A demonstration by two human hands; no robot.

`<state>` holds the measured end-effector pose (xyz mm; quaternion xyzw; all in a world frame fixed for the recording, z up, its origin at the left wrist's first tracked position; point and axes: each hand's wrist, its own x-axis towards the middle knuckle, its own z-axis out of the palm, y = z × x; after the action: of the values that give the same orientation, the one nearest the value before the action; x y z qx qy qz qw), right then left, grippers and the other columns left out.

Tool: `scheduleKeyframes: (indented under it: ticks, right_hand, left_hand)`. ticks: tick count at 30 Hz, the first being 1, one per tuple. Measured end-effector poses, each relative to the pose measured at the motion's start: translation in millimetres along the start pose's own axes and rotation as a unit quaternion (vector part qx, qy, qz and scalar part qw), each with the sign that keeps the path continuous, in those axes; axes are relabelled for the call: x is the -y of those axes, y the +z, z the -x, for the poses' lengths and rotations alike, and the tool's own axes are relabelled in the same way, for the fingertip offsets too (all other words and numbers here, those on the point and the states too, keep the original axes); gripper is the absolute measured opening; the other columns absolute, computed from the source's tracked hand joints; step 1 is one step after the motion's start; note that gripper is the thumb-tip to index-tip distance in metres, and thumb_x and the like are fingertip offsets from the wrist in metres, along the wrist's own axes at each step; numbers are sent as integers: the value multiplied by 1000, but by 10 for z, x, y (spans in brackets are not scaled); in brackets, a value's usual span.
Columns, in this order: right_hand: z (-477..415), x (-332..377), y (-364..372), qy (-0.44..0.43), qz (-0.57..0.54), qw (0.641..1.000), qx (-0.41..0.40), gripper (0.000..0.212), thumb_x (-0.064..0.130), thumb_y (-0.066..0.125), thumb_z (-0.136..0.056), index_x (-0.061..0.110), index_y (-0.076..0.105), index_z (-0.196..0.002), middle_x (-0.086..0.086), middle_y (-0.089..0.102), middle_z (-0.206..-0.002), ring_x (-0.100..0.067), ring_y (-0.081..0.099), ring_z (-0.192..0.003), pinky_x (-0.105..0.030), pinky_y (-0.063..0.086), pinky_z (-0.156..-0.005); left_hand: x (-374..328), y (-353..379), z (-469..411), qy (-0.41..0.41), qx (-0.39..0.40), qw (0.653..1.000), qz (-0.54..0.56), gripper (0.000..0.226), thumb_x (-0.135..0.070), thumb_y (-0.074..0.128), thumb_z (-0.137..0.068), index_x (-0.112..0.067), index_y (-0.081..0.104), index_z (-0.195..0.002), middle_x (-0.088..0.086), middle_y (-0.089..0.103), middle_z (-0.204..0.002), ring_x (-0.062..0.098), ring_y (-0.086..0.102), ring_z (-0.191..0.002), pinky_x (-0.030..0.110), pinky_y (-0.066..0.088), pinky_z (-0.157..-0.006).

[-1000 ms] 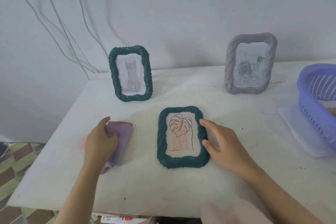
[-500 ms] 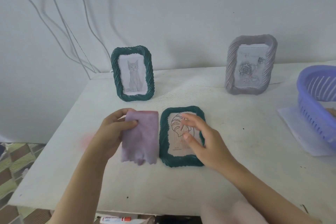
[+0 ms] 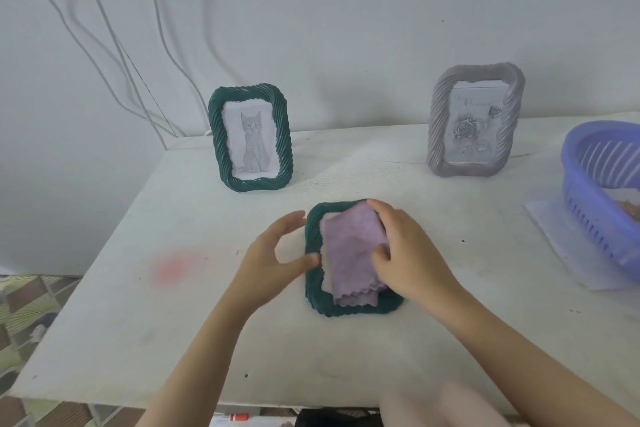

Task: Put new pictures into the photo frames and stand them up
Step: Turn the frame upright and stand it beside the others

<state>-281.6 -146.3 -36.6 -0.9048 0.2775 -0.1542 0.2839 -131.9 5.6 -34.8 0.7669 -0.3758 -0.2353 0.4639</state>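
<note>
You have three photo frames on the white table (image 3: 207, 322), one purple cloth (image 3: 346, 246) and one blue basket (image 3: 602, 191). Two frames stand upright: a dark green rope-rimmed frame (image 3: 250, 137) with a cat drawing at 11 o'clock, and a grey rope-rimmed frame (image 3: 476, 121) with a rose picture at 1 o'clock. The third, a flat green frame (image 3: 325, 305) with the same twisted rim, lies face up at the centre, its picture hidden under the cloth. Your right hand (image 3: 412, 256) holds the cloth, fingers curled over its 3 o'clock edge and thumb on top. Your left hand (image 3: 270, 263) is loosely curved and grips nothing, its thumb tip touching the frame's 9 o'clock rim. The basket sits at 3 o'clock.
</note>
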Motion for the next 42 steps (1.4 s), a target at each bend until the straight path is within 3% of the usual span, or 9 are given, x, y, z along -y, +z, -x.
scheduleKeyframes:
  ticks: [2, 4, 6, 9, 13, 22, 27, 35, 42]
  right_hand:
    - [44, -58, 75, -50, 73, 995, -43, 55, 8, 49, -77, 14, 46, -131, -8, 53, -125, -29, 53, -107, -37, 45, -89]
    - [81, -56, 151, -74, 79, 993, -41, 51, 31, 43, -83, 16, 47, -131, -10, 48, -136, -31, 50, -119, -43, 43, -97]
    - [119, -10, 216, -50, 103, 993, 31, 70, 61, 25, -81, 28, 32, -142, -8, 24, -154, -29, 25, -139, -47, 21, -113]
    - [110, 9, 296, -12, 160, 982, 95, 92, 85, 5, -66, 40, 4, -146, -1, -10, -158, -26, -6, -145, -47, -7, -114]
    - [-60, -20, 347, -14, 199, 976, 83, 89, 83, 8, -67, 40, 2, -145, -2, -11, -157, -29, -13, -144, -50, -12, -112]
    - [-294, -24, 367, -107, 148, 981, 70, 72, 63, 19, -77, 32, 35, -140, -1, 16, -157, -27, -2, -145, -43, -6, -114]
    - [-132, -40, 327, -153, 98, 979, 93, 55, 49, 38, -86, 33, 38, -138, 4, 17, -156, -21, 0, -145, -37, -11, -112]
    - [293, -148, 144, -215, 102, 961, 137, 51, 48, 33, -86, 35, 45, -134, 11, 27, -152, -2, -1, -142, -35, -11, -114]
    - [136, -197, 8, -107, 202, 961, 158, 64, 62, 6, -83, 43, 13, -144, 16, -11, -151, -14, -10, -144, -51, -18, -110]
  left_hand:
    - [93, 11, 49, 20, 60, 994, -87, 77, -43, 77, -66, -44, 35, -131, -30, 32, -136, -16, 21, -129, 9, 16, -106]
    - [202, 32, 54, 30, 113, 981, -154, 106, -71, 66, -52, -35, 23, -142, -26, 15, -145, -11, 2, -136, 19, -1, -112]
    - [273, 61, 50, 51, 137, 969, -201, 121, -88, 51, -46, -30, 13, -145, -25, 3, -145, -12, -9, -134, 18, -11, -110]
    - [318, 80, 47, 69, 135, 963, -225, 119, -91, 42, -49, -29, 8, -145, -25, -3, -145, -12, -13, -133, 14, -15, -107]
    - [324, 75, 45, 72, 144, 957, -240, 114, -90, 41, -53, -30, 6, -144, -22, -2, -148, -9, -10, -137, 16, -13, -110]
    - [314, 70, 36, 76, 150, 952, -256, 105, -90, 37, -55, -37, -2, -138, -28, -6, -144, -21, -14, -129, 6, -18, -103]
    - [319, 76, 30, 81, 144, 954, -250, 107, -91, 34, -53, -36, -1, -138, -32, -7, -140, -16, -9, -133, 6, -16, -103]
    - [338, 89, 49, 86, 130, 950, -271, 109, -95, 27, -51, -35, -1, -138, -24, -2, -146, -14, -7, -134, 6, -18, -103]
    - [323, 100, 96, 94, 122, 944, -293, 105, -92, 30, -54, -37, -5, -138, -25, -7, -145, -11, -9, -135, 15, -14, -110]
